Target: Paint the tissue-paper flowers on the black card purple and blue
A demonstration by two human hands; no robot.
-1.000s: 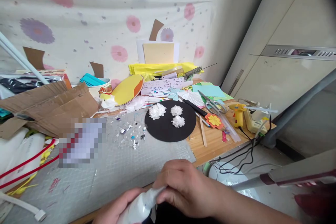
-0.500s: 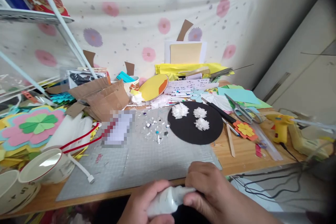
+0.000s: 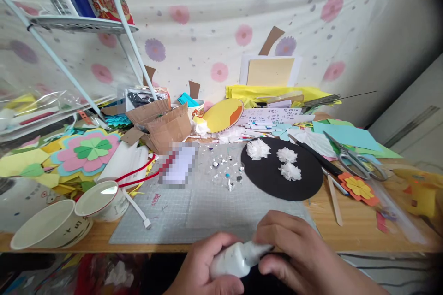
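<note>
A white glue bottle (image 3: 231, 262) with a tapered nozzle lies sideways in front of the table's near edge, its nozzle pointing right. My left hand (image 3: 204, 265) is wrapped round its body, thumb underneath. My right hand (image 3: 294, 249) has its fingers and thumb closed around the nozzle end; whether a separate cap is in them I cannot tell. Beyond my hands, a black round board (image 3: 270, 183) lies partly on the grey cutting mat (image 3: 166, 221). Several white ruffled paper flowers (image 3: 258, 149) rest on the board. Small gems on a clear piece (image 3: 224, 170) lie to its left.
At the left stand white bowls (image 3: 44, 228) and a cardboard box (image 3: 168, 126), with a layered paper flower (image 3: 92, 147) nearby. To the right are scissors (image 3: 356, 159), a wooden stick (image 3: 335, 200), an orange paper flower (image 3: 358, 188) and a yellow glue gun (image 3: 420, 193).
The view has turned left, so the table things appear farther right and more of the shelf and bowls shows. Both hands keep their hold on the bottle, whose nozzle now shows more.
</note>
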